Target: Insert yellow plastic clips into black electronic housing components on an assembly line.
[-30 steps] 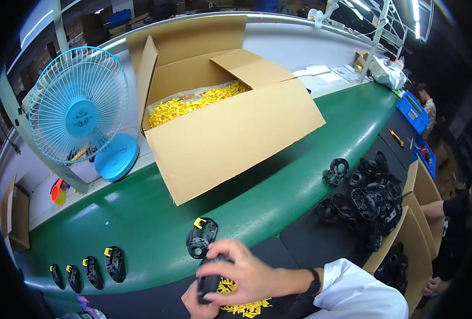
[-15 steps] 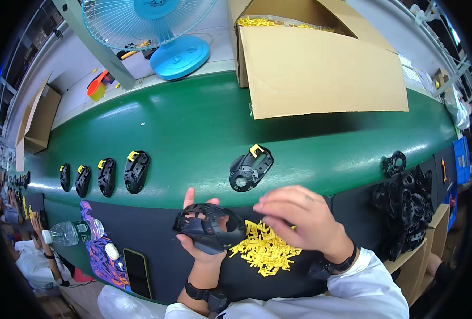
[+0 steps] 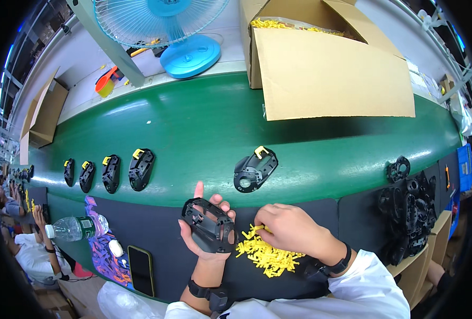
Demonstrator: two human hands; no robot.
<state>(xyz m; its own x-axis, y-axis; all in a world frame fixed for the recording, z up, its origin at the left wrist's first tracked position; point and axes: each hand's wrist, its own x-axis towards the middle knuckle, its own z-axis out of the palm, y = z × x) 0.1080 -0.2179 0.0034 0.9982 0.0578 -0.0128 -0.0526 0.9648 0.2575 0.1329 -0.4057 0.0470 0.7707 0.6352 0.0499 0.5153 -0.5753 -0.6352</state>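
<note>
My left hand holds a black plastic mouse shell tilted up on its palm, fingers behind it and thumb along its left edge. The shell has open slots and a round hole. My right hand is closed in a pinch at the top edge of a pile of small yellow plastic clips. A yellow clip shows at its fingertips. Beyond both hands, a black mouse shell with a yellow clip on it lies on the green belt.
Several shells with yellow clips stand in a row at left. Black shells are heaped at right. A bottle and phone lie at left. A cardboard box and blue fan stand behind the belt.
My right hand has come down to the yellow pile and closed on a clip. My left hand has turned the shell more upright. The whole view has shifted slightly.
</note>
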